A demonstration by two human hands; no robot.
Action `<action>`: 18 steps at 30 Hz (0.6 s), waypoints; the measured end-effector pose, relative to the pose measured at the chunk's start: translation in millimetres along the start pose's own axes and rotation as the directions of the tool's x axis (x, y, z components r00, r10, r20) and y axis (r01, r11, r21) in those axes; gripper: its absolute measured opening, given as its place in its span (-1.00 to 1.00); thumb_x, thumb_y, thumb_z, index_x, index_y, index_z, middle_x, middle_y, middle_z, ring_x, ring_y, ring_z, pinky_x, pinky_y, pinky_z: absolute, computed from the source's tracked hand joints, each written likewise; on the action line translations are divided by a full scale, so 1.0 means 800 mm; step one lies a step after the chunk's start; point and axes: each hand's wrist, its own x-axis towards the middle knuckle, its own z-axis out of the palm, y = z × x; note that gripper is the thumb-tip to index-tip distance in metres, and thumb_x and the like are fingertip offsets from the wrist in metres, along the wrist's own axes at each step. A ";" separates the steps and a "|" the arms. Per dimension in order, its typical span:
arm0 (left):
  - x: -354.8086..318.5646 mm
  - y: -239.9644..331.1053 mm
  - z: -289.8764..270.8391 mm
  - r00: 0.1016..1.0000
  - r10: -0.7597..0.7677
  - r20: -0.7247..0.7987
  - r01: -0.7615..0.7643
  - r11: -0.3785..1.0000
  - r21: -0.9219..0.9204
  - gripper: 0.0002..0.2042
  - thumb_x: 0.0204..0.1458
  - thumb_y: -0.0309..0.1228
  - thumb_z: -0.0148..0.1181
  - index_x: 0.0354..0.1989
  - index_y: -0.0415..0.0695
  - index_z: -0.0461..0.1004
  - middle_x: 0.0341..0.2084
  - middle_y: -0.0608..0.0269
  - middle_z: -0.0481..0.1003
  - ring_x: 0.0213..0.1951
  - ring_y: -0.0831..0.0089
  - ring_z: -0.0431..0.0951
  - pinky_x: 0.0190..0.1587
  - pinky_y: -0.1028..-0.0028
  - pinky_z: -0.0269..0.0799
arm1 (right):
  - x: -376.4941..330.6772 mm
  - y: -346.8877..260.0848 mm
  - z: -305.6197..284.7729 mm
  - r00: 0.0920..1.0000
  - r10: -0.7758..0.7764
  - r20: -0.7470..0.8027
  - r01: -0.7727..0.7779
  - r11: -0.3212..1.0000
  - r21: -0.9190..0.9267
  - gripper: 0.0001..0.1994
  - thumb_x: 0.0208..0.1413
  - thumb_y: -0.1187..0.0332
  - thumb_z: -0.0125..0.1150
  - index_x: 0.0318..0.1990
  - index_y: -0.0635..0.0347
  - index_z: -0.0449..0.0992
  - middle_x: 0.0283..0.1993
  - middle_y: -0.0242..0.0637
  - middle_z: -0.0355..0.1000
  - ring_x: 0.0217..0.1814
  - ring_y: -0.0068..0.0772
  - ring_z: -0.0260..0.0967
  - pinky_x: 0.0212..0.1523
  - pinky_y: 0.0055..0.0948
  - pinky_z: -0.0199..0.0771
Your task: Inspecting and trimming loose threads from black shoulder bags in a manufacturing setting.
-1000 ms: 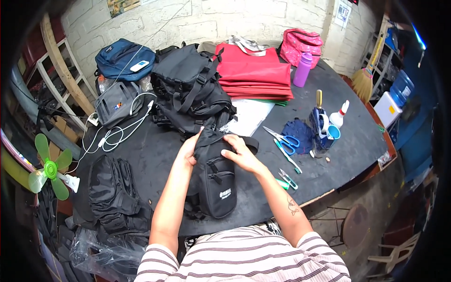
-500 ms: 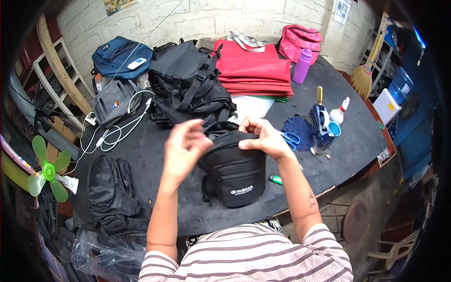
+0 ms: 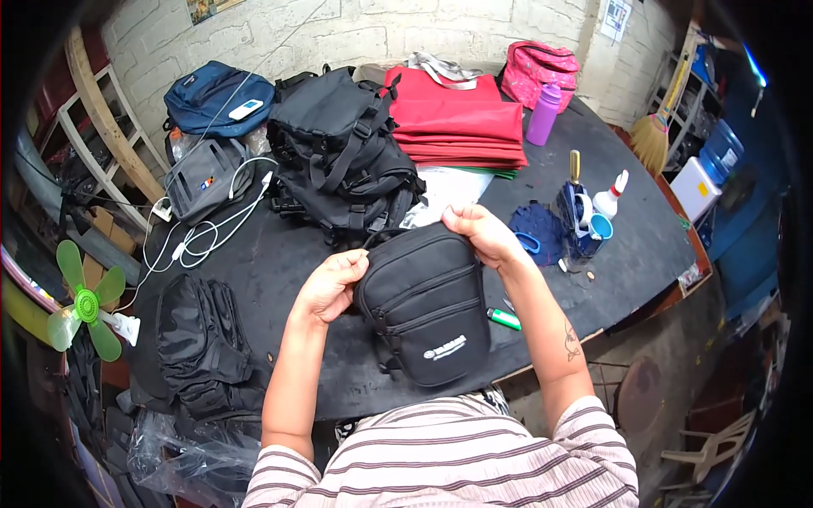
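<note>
A small black zippered bag [image 3: 428, 309] with a white logo near its bottom is held up by its top corners at the table's near edge. My left hand [image 3: 332, 284] pinches its upper left corner. My right hand [image 3: 483, 234] grips the upper right corner, thumb at the front and fingers partly hidden behind. The bag's front faces up toward me, with two zippered pockets across it. Just right of the bag lies a green lighter-like item [image 3: 505, 318]. Blue-handled scissors [image 3: 528, 243] rest beyond my right wrist by a dark blue cloth [image 3: 542, 223].
Large black backpacks [image 3: 343, 152] stand behind the bag, beside stacked red fabric [image 3: 457, 127]. A flattened black bag [image 3: 199, 339] lies at left, near a green fan [image 3: 87, 306]. At right are a purple bottle [image 3: 544, 114], a white spray bottle [image 3: 610, 196] and a blue cup [image 3: 601, 226].
My left hand, blurred and loose-fingered before, now grips the bag's left corner. The bag has straightened, its top is now closed over, and it sits slightly lower and to the right.
</note>
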 end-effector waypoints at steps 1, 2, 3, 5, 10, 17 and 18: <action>0.004 -0.005 -0.005 0.993 0.005 0.114 0.005 0.996 -0.093 -0.77 0.15 -0.43 0.01 -0.11 -0.31 0.41 -0.26 0.22 0.52 -0.28 0.53 0.52 -0.16 0.51 0.46 | 0.005 0.007 -0.005 0.987 -0.163 -0.010 0.163 0.987 0.003 -0.82 0.17 0.23 0.09 -0.37 0.11 0.42 -0.45 -0.53 0.35 -0.41 -0.79 0.21 -0.38 -0.67 0.22; 0.004 0.000 0.026 0.993 -0.091 -0.077 0.084 0.992 -0.090 -0.75 0.13 -0.48 -0.05 -0.08 -0.37 0.37 -0.17 0.06 0.49 -0.18 0.36 0.54 -0.08 0.36 0.47 | -0.002 -0.012 0.012 0.991 -0.113 -0.078 0.110 0.993 -0.045 -0.86 0.10 0.34 0.11 -0.47 0.11 0.38 -0.47 -0.57 0.30 -0.36 -0.73 0.22 -0.25 -0.65 0.23; 0.005 -0.011 0.021 0.980 -0.198 0.016 0.198 0.974 -0.112 -0.71 0.18 -0.43 -0.12 -0.01 -0.34 0.35 -0.07 0.06 0.45 -0.10 0.31 0.52 -0.03 0.38 0.45 | 0.000 -0.021 0.021 0.970 -0.244 -0.007 0.238 0.953 -0.190 -0.84 0.08 0.33 0.13 -0.47 0.15 0.39 -0.47 -0.54 0.32 -0.34 -0.70 0.24 -0.24 -0.61 0.25; 0.009 -0.037 0.025 0.927 -0.376 -0.012 0.376 0.927 0.011 -0.62 0.16 -0.37 -0.07 0.09 -0.35 0.28 -0.02 -0.04 0.41 -0.01 0.23 0.47 0.05 0.27 0.40 | -0.002 -0.041 0.055 0.875 -0.441 0.202 0.477 0.709 -0.520 -0.79 -0.01 0.28 0.21 -0.48 0.25 0.43 -0.51 -0.36 0.38 -0.38 -0.51 0.36 -0.25 -0.51 0.33; 0.020 -0.069 -0.027 0.926 -0.160 0.341 0.307 0.845 -0.438 -0.56 0.20 -0.17 -0.16 0.18 -0.14 0.23 0.12 0.16 0.30 0.10 0.32 0.35 0.15 0.34 0.27 | -0.030 -0.001 0.188 0.438 -0.309 0.844 0.831 -0.219 -0.511 -0.88 -0.27 0.31 0.10 -0.67 0.11 0.39 -0.69 -0.35 0.30 -0.52 -0.28 0.35 -0.37 -0.37 0.28; 0.062 -0.052 -0.024 0.969 0.244 0.035 -0.194 0.841 -0.504 -0.49 0.21 -0.07 -0.27 0.26 -0.08 0.10 0.23 0.18 0.13 0.22 0.24 0.17 0.24 0.25 0.10 | -0.055 -0.016 0.077 0.293 -0.940 0.177 0.594 0.034 -0.804 -0.97 -0.07 0.48 0.15 -0.47 0.20 0.45 -0.47 -0.29 0.42 -0.44 -0.27 0.38 -0.37 -0.33 0.37; 0.067 -0.048 -0.023 0.953 0.302 -0.008 -0.265 0.824 -0.501 -0.47 0.21 -0.06 -0.29 0.27 -0.07 0.08 0.25 0.18 0.11 0.23 0.23 0.15 0.25 0.24 0.08 | -0.051 0.018 0.031 0.322 -0.926 -0.196 0.363 0.312 -0.878 -0.91 0.04 0.44 0.11 -0.47 0.20 0.45 -0.49 -0.29 0.42 -0.43 -0.22 0.39 -0.39 -0.31 0.36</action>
